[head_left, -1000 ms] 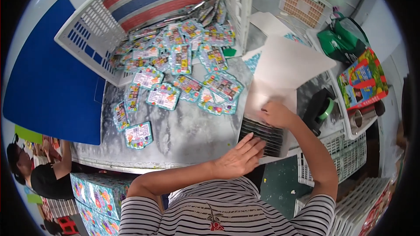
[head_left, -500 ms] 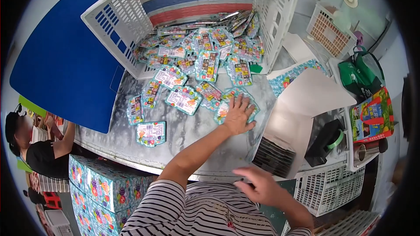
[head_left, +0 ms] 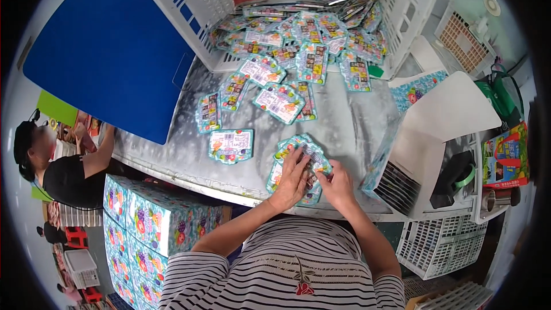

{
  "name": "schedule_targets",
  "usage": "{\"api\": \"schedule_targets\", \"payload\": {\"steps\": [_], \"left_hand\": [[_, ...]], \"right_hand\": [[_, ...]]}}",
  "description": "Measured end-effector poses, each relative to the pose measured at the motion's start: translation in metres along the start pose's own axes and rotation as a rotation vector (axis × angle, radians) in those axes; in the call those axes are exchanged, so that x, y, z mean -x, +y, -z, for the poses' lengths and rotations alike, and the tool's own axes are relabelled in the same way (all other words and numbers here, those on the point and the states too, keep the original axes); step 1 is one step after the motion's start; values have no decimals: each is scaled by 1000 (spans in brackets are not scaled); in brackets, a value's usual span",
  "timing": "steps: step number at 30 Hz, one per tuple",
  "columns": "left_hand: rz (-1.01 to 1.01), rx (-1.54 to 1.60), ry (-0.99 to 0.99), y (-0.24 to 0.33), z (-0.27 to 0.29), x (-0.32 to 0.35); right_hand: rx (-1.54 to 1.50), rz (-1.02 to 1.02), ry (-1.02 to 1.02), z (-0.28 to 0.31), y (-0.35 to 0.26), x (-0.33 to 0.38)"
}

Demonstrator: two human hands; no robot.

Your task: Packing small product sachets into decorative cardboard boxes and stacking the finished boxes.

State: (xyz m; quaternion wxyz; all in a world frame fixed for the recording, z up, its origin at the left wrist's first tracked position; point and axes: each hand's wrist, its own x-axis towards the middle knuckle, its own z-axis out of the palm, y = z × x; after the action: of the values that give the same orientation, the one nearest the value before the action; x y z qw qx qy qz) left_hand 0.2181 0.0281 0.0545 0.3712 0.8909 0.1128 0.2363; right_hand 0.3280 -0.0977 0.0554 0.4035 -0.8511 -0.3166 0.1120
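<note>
At the table's near edge lies a small overlapping pile of flat, scalloped teal packets (head_left: 301, 144) printed with fruit. My left hand (head_left: 290, 182) rests on top of it, fingers stretched out over the packets. On the pile's right side, my right hand (head_left: 338, 186) pinches the edge of a packet, its thumb on top; part of that edge is hidden under the fingers. More loose packets (head_left: 279, 102) lie beyond, spilling from a white plastic crate (head_left: 408, 8) tipped on its side. To the right, an open carton (head_left: 412, 143) holds a row of dark-backed packets standing on edge.
A blue board (head_left: 109, 51) stands at the left. Printed cartons (head_left: 146, 218) are stacked below the table edge, near a co-worker in black (head_left: 74, 163). A black tape dispenser (head_left: 453, 181) sits right of the open carton, above a lower white crate (head_left: 439, 247).
My left hand has drawn packets from mid-table toward me. My right hand has come up from beside my body onto them. The view has shifted, so the crate appears farther up and right.
</note>
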Motion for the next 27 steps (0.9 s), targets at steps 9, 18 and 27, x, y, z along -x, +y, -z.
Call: {"api": "schedule_targets", "payload": {"steps": [9,18,27], "left_hand": [[193,116,153,-23,58,-5],[-92,-358,-335,-8,35,-40],[108,-646,-183,11,-27,-54]], "right_hand": [[-617,-154,-174,58,1,45],[-490,-351,-276,62,44,101],[-431,-350,-225,107,33,112]]}}
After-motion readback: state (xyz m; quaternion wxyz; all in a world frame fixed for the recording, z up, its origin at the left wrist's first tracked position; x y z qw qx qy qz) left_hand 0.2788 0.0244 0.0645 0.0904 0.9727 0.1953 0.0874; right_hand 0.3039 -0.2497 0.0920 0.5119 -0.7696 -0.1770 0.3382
